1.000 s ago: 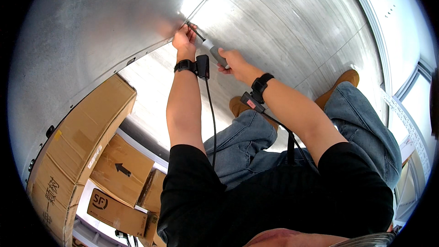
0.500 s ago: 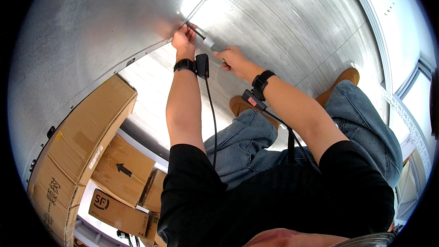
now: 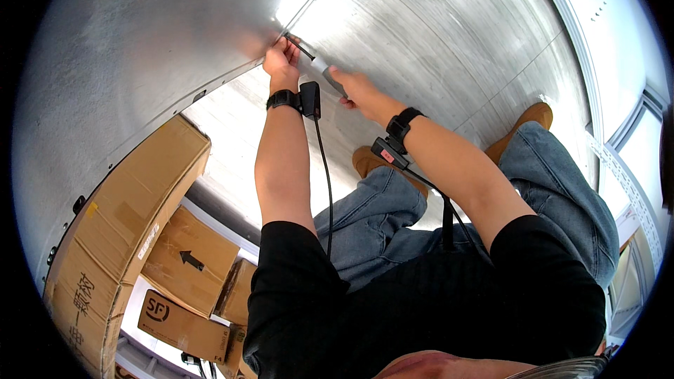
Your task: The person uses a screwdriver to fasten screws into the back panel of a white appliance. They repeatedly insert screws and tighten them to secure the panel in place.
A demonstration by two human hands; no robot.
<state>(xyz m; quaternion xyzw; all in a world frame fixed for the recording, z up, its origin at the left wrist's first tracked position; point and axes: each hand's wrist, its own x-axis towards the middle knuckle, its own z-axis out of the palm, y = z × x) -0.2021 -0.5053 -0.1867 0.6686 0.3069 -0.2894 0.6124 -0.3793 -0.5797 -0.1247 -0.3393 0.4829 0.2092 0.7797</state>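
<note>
My right hand (image 3: 354, 88) is closed around the grey and white handle of a screwdriver (image 3: 321, 66). The screwdriver's dark shaft slants up and left, its tip meeting the lower edge of a large grey metal panel (image 3: 161, 35). Just beside that tip, my left hand (image 3: 282, 57) has its fingers bent together at the panel's edge. Whatever those fingers pinch there is too small and covered to make out. Both wrists wear black straps with small black boxes and cables.
A long cardboard box (image 3: 133, 203) leans along the panel at the left. More cardboard boxes (image 3: 189, 260) are stacked behind it, near my left elbow. The grey wood-patterned floor (image 3: 449, 35) runs under my shoes. White metal framing (image 3: 618, 63) stands at the right.
The fingers of my right hand have shifted slightly on the screwdriver's handle, the thumb now lying along it. My left hand and the screwdriver's tip stay where they were.
</note>
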